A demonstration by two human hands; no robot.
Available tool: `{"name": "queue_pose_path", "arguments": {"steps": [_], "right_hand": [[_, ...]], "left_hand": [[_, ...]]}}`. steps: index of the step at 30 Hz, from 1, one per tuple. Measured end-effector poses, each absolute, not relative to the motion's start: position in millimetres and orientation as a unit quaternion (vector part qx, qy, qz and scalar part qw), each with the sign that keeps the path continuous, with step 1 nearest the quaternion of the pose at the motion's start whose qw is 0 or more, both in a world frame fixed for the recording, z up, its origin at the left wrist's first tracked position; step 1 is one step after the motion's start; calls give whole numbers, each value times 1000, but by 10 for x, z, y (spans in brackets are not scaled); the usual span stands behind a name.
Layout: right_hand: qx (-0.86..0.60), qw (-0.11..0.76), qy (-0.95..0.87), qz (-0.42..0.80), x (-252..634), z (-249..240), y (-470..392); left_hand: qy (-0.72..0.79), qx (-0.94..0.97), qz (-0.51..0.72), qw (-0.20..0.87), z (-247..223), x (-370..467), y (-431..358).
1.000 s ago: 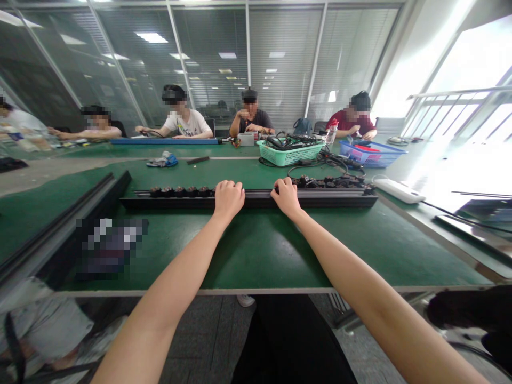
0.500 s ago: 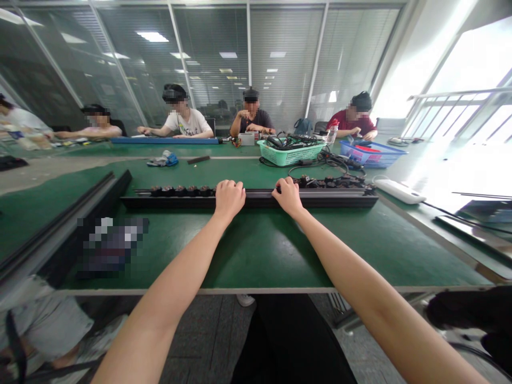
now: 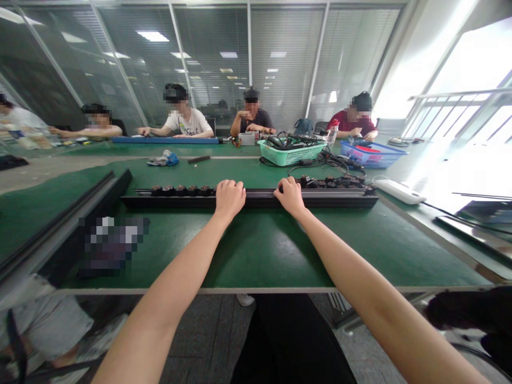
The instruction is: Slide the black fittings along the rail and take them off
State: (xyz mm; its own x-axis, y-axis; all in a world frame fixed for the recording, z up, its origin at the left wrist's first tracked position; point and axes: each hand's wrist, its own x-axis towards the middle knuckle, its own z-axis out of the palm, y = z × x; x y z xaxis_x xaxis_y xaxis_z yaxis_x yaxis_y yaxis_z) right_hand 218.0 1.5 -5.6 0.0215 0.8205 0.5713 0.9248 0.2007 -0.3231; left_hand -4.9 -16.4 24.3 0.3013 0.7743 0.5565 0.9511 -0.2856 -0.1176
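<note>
A long black rail [image 3: 262, 201] lies crosswise on the green table, a channel running along its back side. My left hand [image 3: 230, 198] is closed over the rail near its middle, its fingertips hidden behind it. To the right, my right hand [image 3: 291, 196] pinches a small black part at the rail's back edge; little of that part shows. Left of my hands, several small dark round parts [image 3: 193, 190] sit in a row along the rail. Behind its right half lies a loose heap of similar parts [image 3: 332, 182].
A green basket [image 3: 288, 156] of black cables and a blue basket [image 3: 370, 156] stand farther back. A white power strip [image 3: 400, 191] lies right. More dark rails [image 3: 92, 208] lie left, near a dark pouch-like item [image 3: 114, 250]. Co-workers sit across the table.
My right hand has shifted slightly to the right along the rail. My left hand and the rail stay in place.
</note>
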Motion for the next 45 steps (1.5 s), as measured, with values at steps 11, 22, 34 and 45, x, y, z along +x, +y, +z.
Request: {"name": "queue_pose_path", "arguments": {"steps": [11,22,34,45], "right_hand": [[-624,343,-698,-76,2207,-69,24],[-626,354,-690,-84,2210,-74,5],[-634,343,-689,-81,2220,-62,2],[-643,342,-681,-77,2236,-75,-2]], "left_hand": [[-553,-778,-204,216,239,-54,-156],[-553,-777,-206,219,232,-58,-157],[-559,-777,-204,205,253,-50,-167],[-558,-778,-205,205,244,-53,-167]]}}
